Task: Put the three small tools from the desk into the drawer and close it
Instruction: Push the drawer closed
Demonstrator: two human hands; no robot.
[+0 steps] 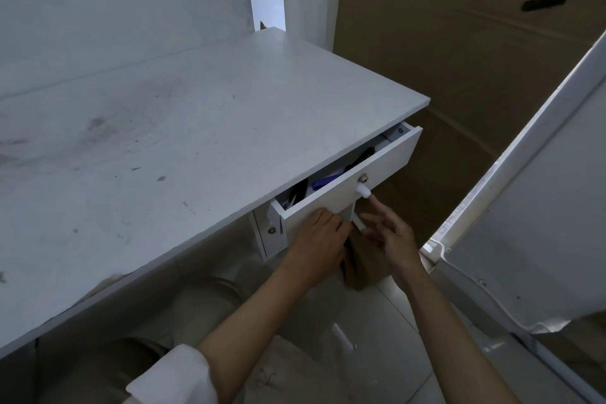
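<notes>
The drawer (pixel 347 180) hangs under the right front corner of the white desk (pixel 183 128), pulled out only a little way; its flat white front carries a small round metal lock (pixel 363 178) and, just below it, a stubby white knob (pixel 364 191). Through the narrow open gap along its top, a blue tool (pixel 324 181) lies near the middle, a long black tool (pixel 360 157) sits toward the right, and another dark tool (pixel 298 191) leans at the left end; their exact kinds are too hidden to tell. The left hand (pixel 319 241) is pressed flat against the lower part of the drawer front, fingers loosely together and holding nothing; the right hand (pixel 388 233) is just beside it with fingers spread, the index fingertip (pixel 373 198) near the knob, gripping nothing. A white sleeve (pixel 173 377) covers the left forearm. No readable writing shows on the drawer or desk; faint marks on the white panel (pixel 524 223) at right are illegible.
</notes>
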